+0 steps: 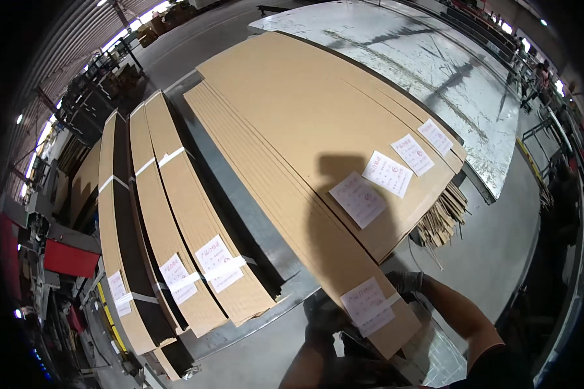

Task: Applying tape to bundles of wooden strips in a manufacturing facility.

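A long stack of brown cardboard strips (308,223) runs from the far left down to me, its near end tilted across the table edge. A white label (372,306) lies on that end, crossed by a piece of clear-white tape. My right hand (405,281), in a grey glove, is closed at the strips' right edge, beside the tape; its fingertips are partly hidden. At the left edge is my left hand (324,316), dark and in shadow, its fingers not readable. Wider cardboard sheets (285,97) lie alongside, with several white labels (387,174) near their close end.
Taped, labelled cardboard bundles (175,194) lie on the metal table (292,282) at left. A large scuffed metal sheet (428,58) spans the far right. Ragged cardboard ends (444,214) jut out beneath the wide sheets. A red panel (70,258) stands at far left.
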Motion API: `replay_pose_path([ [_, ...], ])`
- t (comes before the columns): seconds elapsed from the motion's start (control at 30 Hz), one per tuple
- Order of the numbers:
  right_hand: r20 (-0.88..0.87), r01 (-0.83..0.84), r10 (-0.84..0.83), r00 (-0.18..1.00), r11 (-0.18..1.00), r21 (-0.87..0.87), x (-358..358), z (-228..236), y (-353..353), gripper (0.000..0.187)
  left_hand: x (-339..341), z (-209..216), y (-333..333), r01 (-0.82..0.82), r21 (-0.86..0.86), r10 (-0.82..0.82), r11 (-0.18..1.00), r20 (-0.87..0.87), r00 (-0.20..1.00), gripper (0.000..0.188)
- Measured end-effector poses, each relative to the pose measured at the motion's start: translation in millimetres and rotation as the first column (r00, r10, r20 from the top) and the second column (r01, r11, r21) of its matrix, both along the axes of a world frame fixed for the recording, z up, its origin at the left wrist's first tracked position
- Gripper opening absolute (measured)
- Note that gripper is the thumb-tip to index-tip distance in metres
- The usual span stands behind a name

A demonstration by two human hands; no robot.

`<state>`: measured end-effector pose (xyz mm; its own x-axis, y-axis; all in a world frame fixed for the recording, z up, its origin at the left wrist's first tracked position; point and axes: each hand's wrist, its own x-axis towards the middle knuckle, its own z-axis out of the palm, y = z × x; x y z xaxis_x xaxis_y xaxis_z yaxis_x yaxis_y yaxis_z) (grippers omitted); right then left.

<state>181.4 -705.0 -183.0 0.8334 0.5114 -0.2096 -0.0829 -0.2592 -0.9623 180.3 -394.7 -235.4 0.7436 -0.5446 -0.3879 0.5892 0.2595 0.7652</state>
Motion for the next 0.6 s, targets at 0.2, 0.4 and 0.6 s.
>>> replay_pose_path([
  [0.2, 0.643, 0.518, -0.207, 0.737, 0.785, -0.341, -8, 201, 105, 0.033, -32, -3, -5, -0.066, 0.189, 0.103, 0.980, -0.189, 0.977, 0.065],
  [0.4, 0.680, 0.579, -0.036, 0.733, 0.557, -0.595, -33, 217, 164, 0.038, 27, 169, 78, -0.229, -0.362, 0.014, 0.904, -0.510, 0.860, 0.078],
  [0.6, 0.472, 0.368, -0.199, 0.859, 0.881, -0.298, -3, 300, 137, 0.048, 36, 247, -4, 0.008, 0.667, -0.453, 0.745, 0.498, 0.739, 0.030],
])
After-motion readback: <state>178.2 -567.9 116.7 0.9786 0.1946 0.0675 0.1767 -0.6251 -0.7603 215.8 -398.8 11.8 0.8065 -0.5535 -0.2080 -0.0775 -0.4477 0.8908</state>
